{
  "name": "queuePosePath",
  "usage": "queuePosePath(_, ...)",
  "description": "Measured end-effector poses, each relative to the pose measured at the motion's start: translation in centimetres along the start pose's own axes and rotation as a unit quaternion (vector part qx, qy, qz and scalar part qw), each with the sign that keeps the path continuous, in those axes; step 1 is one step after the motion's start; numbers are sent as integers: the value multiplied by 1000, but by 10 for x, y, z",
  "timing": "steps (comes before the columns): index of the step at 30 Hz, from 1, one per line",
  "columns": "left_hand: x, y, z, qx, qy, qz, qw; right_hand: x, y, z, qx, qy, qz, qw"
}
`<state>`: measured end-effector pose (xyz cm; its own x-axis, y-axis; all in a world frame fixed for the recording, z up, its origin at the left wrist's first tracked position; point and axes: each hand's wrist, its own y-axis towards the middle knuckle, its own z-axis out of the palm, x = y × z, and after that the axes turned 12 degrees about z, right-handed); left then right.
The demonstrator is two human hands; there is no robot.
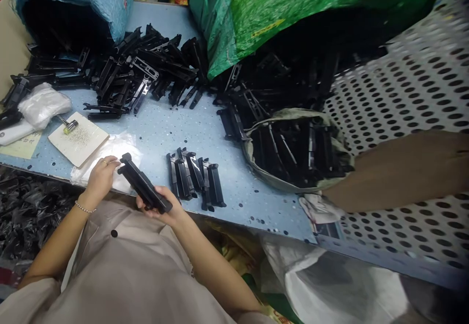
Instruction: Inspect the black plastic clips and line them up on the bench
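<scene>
Right hand [163, 207] grips black plastic part [144, 182], held slanted at near edge of speckled blue tabletop [234, 182]. Left hand [100, 176], fingers bent, hovers beside part's upper end, near clear plastic bags [129, 155]; whether it pinches anything, cannot tell. Row of similar parts [196, 170] lies at right; green woven sack [234, 21] stands behind.

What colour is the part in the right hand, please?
The part is black; see the head view.
</scene>
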<state>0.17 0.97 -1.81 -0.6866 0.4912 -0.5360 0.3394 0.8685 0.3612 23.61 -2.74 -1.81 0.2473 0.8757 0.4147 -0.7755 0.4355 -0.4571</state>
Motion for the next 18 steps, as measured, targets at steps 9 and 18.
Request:
queuePosePath(9,-35,-10,-17,75,-80,145,983,-1,28,-2,-57,76,48,994)
queuePosePath(18,-72,-37,-65,130,-64,101,984,4,10,34,3,-117,-38,992)
